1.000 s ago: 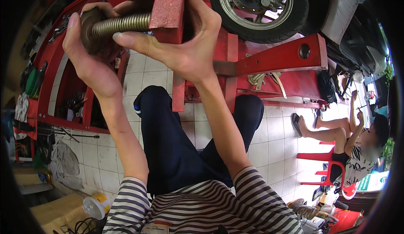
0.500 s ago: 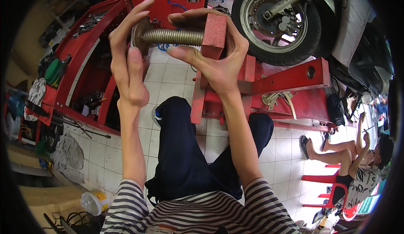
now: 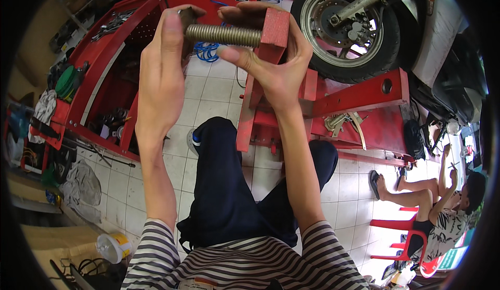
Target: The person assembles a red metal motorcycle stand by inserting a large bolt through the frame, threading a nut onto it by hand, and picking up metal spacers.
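Observation:
My left hand (image 3: 162,76) is closed round the dark head at the left end of a threaded screw (image 3: 224,35); its thumb points up and its fingers mostly hide that head. The screw lies level and runs into a red metal block (image 3: 275,28) on the red wheel clamp stand. Round the right side of this block curves my right hand (image 3: 284,76), with its fingers on the far side and its thumb below the screw. The fingertips of both hands face each other across the bare thread.
A motorcycle front wheel (image 3: 346,29) stands at the far right, beside a red slanted bracket (image 3: 359,94). At left is a red tool cabinet (image 3: 94,92) with tools on top. A blue hose (image 3: 205,52) lies coiled behind the screw. Someone sits on a red chair (image 3: 411,238) at lower right.
My left hand has turned and closed on the screw's head, where its fingers were spread before. The right hand keeps its hold on the block; the view has shifted slightly.

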{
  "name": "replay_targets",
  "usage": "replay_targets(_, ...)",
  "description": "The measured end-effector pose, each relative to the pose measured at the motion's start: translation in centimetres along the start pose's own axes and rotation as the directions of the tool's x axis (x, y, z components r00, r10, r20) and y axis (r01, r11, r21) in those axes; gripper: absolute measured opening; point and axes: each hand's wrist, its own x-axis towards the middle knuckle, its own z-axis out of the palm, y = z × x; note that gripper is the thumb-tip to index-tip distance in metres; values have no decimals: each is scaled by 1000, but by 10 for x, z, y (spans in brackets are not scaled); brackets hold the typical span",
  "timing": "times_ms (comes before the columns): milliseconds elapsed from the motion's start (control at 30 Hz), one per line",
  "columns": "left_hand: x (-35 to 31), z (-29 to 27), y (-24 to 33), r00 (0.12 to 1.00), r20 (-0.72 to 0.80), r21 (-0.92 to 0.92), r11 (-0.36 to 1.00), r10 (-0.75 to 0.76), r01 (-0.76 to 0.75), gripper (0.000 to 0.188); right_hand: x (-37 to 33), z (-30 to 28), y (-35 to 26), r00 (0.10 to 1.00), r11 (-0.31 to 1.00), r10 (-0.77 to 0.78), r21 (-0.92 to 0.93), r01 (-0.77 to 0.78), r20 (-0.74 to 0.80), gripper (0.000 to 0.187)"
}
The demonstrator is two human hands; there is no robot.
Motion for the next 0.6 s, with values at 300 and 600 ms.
replay_targets(300, 4, -2, -33, 899, 74, -170, 894, 431, -415, 39, 3, -7, -2, 993, 998, 46, -49, -41, 106, 66)
replay_targets(600, 9, 0, -28, 938, 55, -419, 860, 343, -290, 43, -18, -25, 9, 913, 911, 393, -180, -370, 111, 39)
